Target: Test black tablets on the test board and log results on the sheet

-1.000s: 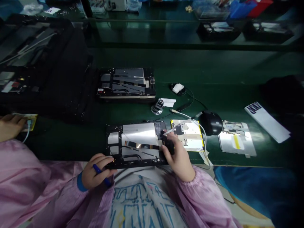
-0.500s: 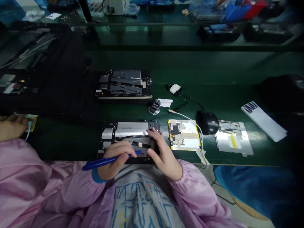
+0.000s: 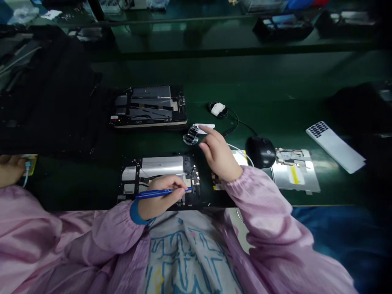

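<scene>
On the dark green bench (image 3: 275, 81), the opened black tablet chassis with its silver metal plate (image 3: 159, 179) lies at the near edge, and 0.5 s ago both hands worked over it. Now the right hand (image 3: 219, 157) has lifted off, fingers loosely spread and holding nothing, and reaches toward the small chrome tally counter (image 3: 191, 135) farther back. The left hand (image 3: 162, 196) grips the blue pen (image 3: 159, 192), tip now farther right on the chassis.

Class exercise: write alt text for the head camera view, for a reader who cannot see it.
A person's left hand holds a blue pen over an opened tablet on a green bench, while the right hand reaches toward a small metal tally counter.
</scene>
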The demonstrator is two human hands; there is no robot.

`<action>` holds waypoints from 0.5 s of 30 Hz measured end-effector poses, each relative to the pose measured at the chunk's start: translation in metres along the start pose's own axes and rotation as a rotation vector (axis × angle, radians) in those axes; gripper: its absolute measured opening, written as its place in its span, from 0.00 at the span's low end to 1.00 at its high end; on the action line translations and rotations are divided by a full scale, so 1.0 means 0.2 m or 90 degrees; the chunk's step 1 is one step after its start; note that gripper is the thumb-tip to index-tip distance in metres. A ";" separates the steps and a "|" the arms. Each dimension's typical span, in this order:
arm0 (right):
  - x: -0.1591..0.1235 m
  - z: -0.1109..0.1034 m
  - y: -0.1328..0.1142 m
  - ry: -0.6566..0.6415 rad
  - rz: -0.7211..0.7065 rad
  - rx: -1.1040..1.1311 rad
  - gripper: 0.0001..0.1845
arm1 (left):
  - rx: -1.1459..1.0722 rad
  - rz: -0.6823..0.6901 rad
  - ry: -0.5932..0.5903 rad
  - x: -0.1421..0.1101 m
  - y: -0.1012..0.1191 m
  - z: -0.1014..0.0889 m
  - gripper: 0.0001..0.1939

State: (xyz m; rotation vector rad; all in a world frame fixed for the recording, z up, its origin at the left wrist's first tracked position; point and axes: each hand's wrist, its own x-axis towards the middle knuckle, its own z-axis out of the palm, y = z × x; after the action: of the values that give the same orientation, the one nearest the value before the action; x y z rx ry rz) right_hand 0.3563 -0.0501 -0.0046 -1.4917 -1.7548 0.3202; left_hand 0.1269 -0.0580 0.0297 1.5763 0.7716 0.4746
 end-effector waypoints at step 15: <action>-0.05 0.08 0.01 0.017 -0.007 -0.067 0.10 | 0.189 0.073 -0.043 0.06 -0.09 0.09 0.08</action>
State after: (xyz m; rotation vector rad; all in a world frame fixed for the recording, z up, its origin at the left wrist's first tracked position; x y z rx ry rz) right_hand 0.3467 -0.0537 -0.0210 -1.5522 -1.7821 0.2029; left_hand 0.1445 -0.0613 0.0067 1.9104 0.7264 0.4012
